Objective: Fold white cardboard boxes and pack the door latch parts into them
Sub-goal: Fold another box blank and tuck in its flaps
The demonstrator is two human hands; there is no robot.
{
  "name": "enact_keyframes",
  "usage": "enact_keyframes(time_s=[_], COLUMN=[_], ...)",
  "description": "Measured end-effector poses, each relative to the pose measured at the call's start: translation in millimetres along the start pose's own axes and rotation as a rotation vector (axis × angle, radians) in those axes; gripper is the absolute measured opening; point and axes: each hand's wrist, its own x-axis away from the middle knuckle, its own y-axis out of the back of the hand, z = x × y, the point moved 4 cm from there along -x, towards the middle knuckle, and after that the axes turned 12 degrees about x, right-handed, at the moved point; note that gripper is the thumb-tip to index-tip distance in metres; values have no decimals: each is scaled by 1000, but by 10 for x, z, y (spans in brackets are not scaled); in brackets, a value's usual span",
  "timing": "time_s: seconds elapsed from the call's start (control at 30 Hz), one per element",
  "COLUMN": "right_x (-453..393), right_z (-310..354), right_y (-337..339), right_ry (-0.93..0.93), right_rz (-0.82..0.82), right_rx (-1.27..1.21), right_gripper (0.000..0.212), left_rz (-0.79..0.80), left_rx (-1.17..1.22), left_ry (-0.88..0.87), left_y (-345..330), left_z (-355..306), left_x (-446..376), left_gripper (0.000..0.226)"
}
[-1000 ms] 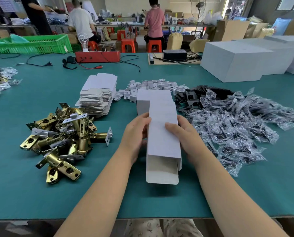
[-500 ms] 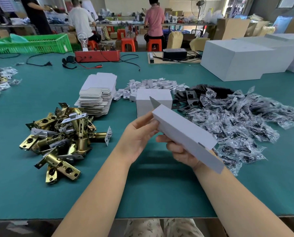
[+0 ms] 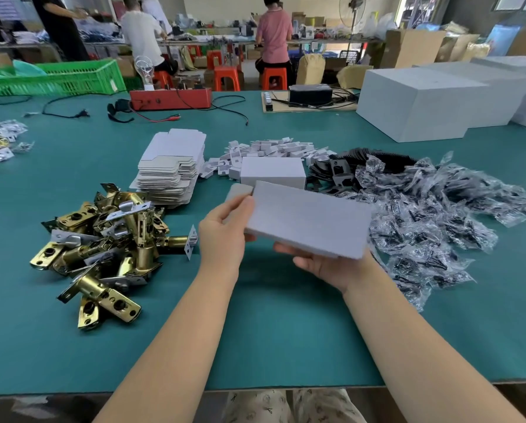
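Note:
I hold a long white cardboard box (image 3: 310, 219) sideways above the green table (image 3: 270, 331). My left hand (image 3: 225, 236) grips its left end, thumb by the grey end flap. My right hand (image 3: 322, 264) cups it from below, fingers under its lower edge. A pile of brass door latches (image 3: 102, 248) lies to the left. Behind it is a stack of flat box blanks (image 3: 171, 169). A folded white box (image 3: 272, 172) sits behind the held one. Bagged black parts (image 3: 432, 215) spread to the right.
Small white cardboard pieces (image 3: 270, 148) and black plates (image 3: 338, 170) lie behind the folded box. Large white cartons (image 3: 423, 102) stand at the back right, a red device (image 3: 170, 99) with cables and a green crate (image 3: 54, 77) at the back left. People work at far tables.
The box lay lengthwise on the table under both hands. I have lifted it and turned it sideways, flap end to the left, and it now lies nearly level.

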Motion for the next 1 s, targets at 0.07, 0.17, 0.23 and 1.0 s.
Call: enact_keyframes(time_s=[0.07,0.17,0.23,1.0], right_x=[9,1,5,25], right_z=[89,125,123,266], right_y=[-26,-77,-83,156], right_ry=[68,106,128,298], right_rz=[8,40,40,-476], right_rx=[16,-21,-77,141], right_gripper=[61,77,83,16], left_rz=[-71,-103,-114,240], left_rx=[-70,-102,-107,-660], left_ry=[-108,-197,-175,-252], left_y=[42,25,28,-46], left_z=[-42,-104,-121,-5], left_x=[8,44,37,16], left_gripper=[24,30,33,40])
